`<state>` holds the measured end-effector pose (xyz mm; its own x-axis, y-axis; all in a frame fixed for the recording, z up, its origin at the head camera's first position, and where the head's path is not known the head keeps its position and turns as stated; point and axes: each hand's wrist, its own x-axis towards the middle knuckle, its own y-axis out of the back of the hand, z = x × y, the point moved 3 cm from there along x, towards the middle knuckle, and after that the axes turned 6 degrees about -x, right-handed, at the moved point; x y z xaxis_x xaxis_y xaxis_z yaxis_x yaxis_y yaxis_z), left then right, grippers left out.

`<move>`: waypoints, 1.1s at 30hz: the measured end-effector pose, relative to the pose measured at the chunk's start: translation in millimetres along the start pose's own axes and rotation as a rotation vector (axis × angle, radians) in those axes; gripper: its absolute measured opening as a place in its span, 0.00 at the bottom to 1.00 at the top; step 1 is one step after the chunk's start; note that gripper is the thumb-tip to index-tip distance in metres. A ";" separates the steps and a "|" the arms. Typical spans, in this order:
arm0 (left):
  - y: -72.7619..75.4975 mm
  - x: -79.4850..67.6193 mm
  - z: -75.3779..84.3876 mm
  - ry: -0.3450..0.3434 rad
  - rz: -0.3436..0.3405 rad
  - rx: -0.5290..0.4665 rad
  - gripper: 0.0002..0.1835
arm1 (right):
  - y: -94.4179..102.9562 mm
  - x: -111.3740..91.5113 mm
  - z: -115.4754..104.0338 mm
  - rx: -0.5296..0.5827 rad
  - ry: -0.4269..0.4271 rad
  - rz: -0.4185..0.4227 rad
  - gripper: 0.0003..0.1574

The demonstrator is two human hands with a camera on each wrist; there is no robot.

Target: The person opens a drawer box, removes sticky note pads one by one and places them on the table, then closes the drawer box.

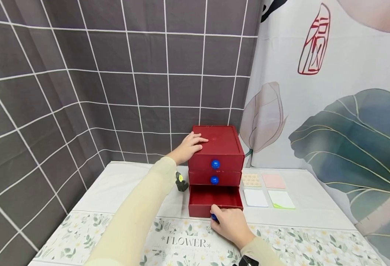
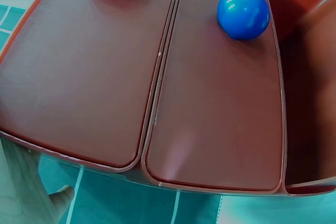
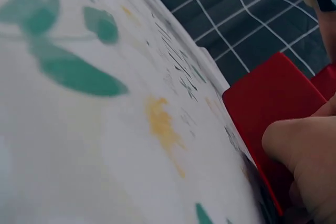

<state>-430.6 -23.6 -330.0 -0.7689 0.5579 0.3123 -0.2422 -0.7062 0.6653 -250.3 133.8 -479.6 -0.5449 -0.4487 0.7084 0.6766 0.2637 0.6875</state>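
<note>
A red three-drawer box (image 1: 219, 142) stands on the table, its bottom drawer (image 1: 199, 211) pulled out and the upper two closed. Each drawer has a round blue knob; the middle knob (image 2: 243, 13) and the pulled-out drawer beside it show in the left wrist view. My left hand (image 1: 189, 147) rests with fairly straight fingers on the left edge of the box top. With thumb and fingers, my right hand (image 1: 230, 223) grips the bottom drawer's blue knob (image 1: 214, 217), which is mostly hidden. In the right wrist view, that hand lies against the red drawer front (image 3: 275, 95).
Right of the box lie a patterned beige pad (image 1: 251, 180), a pink pad (image 1: 273, 181), a white pad (image 1: 255, 198) and a white pad with a green edge (image 1: 281, 199). A small black object (image 1: 181, 183) stands left of the box. A grey gridded curtain (image 1: 148, 92) hangs behind.
</note>
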 end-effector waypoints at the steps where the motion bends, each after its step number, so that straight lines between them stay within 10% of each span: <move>1: -0.3 0.3 -0.3 0.002 0.000 -0.002 0.19 | -1.8 0.4 1.4 -0.003 -0.006 0.002 0.13; 33: -2.0 -2.6 0.1 0.041 0.011 -0.023 0.19 | -47.6 13.8 25.4 0.063 -0.287 -0.097 0.20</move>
<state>-428.0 -23.7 -332.0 -0.7948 0.5324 0.2912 -0.2470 -0.7222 0.6460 -302.6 136.7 -498.5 -0.7293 -0.2170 0.6489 0.5873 0.2881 0.7564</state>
